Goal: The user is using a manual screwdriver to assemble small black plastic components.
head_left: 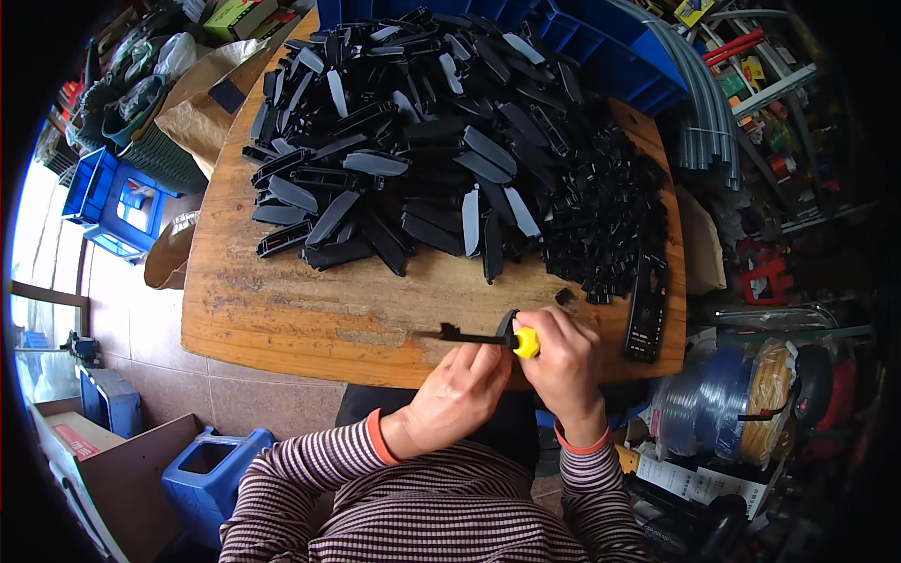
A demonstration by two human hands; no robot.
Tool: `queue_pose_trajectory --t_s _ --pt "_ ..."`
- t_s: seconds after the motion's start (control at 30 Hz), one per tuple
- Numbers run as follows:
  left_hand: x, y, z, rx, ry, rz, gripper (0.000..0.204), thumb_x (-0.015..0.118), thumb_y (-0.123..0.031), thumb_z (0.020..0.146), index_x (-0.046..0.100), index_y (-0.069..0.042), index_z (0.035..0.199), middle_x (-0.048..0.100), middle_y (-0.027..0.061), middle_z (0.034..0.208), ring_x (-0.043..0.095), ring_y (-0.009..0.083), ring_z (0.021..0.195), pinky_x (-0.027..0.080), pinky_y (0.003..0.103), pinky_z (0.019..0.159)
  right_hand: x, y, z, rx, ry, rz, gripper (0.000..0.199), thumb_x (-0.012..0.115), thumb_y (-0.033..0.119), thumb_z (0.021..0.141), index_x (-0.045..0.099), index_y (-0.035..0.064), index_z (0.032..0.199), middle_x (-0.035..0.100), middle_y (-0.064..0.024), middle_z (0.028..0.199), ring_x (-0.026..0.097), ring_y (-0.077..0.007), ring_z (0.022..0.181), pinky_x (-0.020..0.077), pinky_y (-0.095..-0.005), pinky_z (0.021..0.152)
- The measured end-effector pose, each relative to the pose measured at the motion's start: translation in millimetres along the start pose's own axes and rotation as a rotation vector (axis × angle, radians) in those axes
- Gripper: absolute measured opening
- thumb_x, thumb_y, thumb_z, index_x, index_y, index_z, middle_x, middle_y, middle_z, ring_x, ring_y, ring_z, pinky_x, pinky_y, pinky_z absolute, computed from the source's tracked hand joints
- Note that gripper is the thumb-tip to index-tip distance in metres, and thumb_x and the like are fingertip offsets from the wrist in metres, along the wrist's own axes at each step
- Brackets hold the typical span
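Note:
Close to the table's near edge my two hands meet in front of me. My left hand [462,389] is closed, its fingers pinched on a thin black plastic piece [474,335] that points left and is blurred at its far end. My right hand [566,358] is wrapped round a small tool with a yellow end [527,343], which touches or nearly touches the black piece; the tool's tip is hidden. A dark curved part [508,324] shows between the hands. Beyond them lies a heap of black and grey elongated plastic parts [375,164].
Smaller black pieces [601,206] are piled on the right of the wooden table [282,319]. A black phone-like device [646,310] lies at its right edge. A blue crate [610,47] stands behind, a blue stool [211,474] at lower left, coiled tubing [718,394] at right.

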State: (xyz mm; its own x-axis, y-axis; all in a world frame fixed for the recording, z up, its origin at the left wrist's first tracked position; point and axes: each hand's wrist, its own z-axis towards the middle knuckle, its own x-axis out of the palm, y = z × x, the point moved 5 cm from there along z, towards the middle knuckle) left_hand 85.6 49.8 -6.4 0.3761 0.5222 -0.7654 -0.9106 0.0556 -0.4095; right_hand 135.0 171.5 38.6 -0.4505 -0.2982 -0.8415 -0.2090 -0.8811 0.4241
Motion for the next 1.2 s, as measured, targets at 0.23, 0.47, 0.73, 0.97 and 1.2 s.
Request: queue_pose_trajectory --t_s 0.23,0.47,0.73,0.97,1.2 --pt "0.5 -2.4 -4.0 0.037 -0.045 0.009 0.042 0.061 -0.012 0.076 0.059 0.007 0.114 0.055 0.0172 0.11 0.057 0.0223 0.089 0.051 0.031 0.08 0.2 -5.0 5.5 -0.074 0.18 0.072 0.017 0.072 0.002 0.077 0.061 0.0034 0.089 0.062 -0.0105 0.076 0.065 -0.0298 0.066 0.0512 -0.0382 0.058" --pt "1.1 -0.1 -4.0 0.015 -0.06 0.022 0.041 0.062 -0.01 0.076 0.059 0.008 0.114 0.055 0.0187 0.111 0.057 0.0229 0.087 0.051 0.031 0.077 -25.7 -15.5 26.0 0.011 -0.462 1.083 0.02 0.069 0.018 0.093 0.056 0.0038 0.086 0.063 -0.0061 0.074 0.054 -0.01 0.059 0.043 -0.0245 0.054" --pt "2.3 -1.5 -3.0 -0.014 -0.069 0.041 0.044 0.064 -0.01 0.075 0.059 0.008 0.114 0.055 0.0179 0.11 0.057 0.0228 0.086 0.051 0.031 0.076 -21.7 -24.0 33.2 0.041 -0.451 0.971 0.023 0.061 0.022 0.098 0.052 0.0057 0.085 0.058 -0.0036 0.071 0.047 -0.0057 0.056 0.0389 -0.0206 0.052" --pt "2.2 -3.3 1.7 -0.044 -0.035 0.033 0.045 0.063 -0.008 0.077 0.056 0.005 0.119 0.056 0.0147 0.107 0.058 0.0239 0.085 0.051 0.034 0.076 -9.4 -26.0 24.6 0.142 -0.366 1.035 0.018 0.066 0.016 0.095 0.057 0.0042 0.085 0.062 -0.0036 0.072 0.053 -0.0055 0.058 0.0417 -0.0199 0.053" --pt "-8.2 8.5 32.5 -0.169 0.041 0.08 0.045 0.06 -0.003 0.077 0.052 0.001 0.121 0.055 0.0118 0.1 0.058 0.0243 0.082 0.05 0.036 0.073 -42.4 -56.5 5.7 0.252 -0.265 0.176 0.013 0.073 0.009 0.086 0.067 -0.0017 0.091 0.066 -0.0112 0.079 0.063 -0.0209 0.065 0.0496 -0.0296 0.061"
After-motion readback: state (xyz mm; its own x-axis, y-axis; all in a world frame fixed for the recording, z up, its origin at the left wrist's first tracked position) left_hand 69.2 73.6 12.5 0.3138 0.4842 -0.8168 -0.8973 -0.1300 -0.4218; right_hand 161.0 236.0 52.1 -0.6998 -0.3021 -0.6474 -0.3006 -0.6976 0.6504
